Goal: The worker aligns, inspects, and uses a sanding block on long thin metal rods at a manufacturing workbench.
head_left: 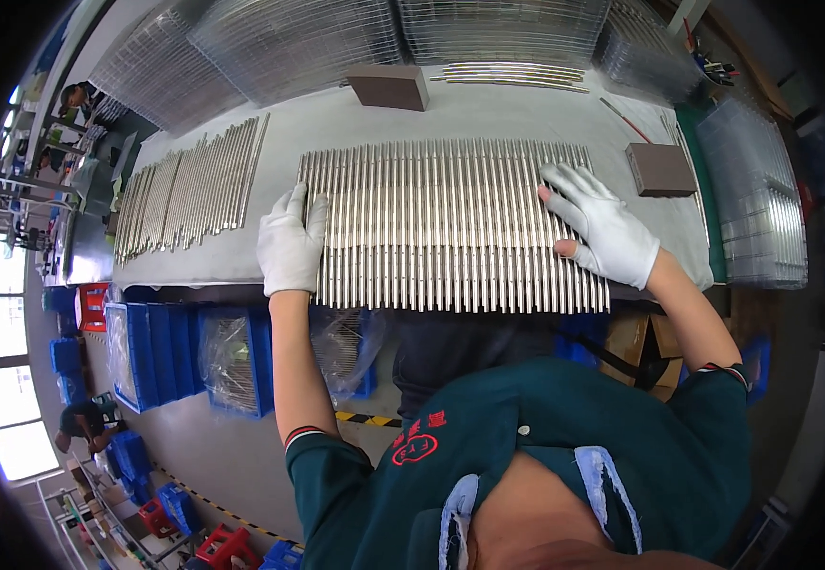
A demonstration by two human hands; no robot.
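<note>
A wide row of shiny metal rods [450, 218] lies side by side on the pale-covered table, their near ends jutting past its front edge. My left hand [291, 242], in a white glove, rests against the row's left side, fingers stretched upward and the thumb apart. At the right side, my right hand [602, 223] lies flat over the outer rods with its fingers spread. That glove leaves the thumb tip and one fingertip bare. Neither hand is closed around a rod.
More rods [194, 185] lie in a looser row at the left. Two brown blocks [388, 88] [661, 169] sit behind and right of the row. Clear plastic trays [293, 47] are stacked along the back, others [752, 195] at the right. Blue crates [161, 351] stand below the table.
</note>
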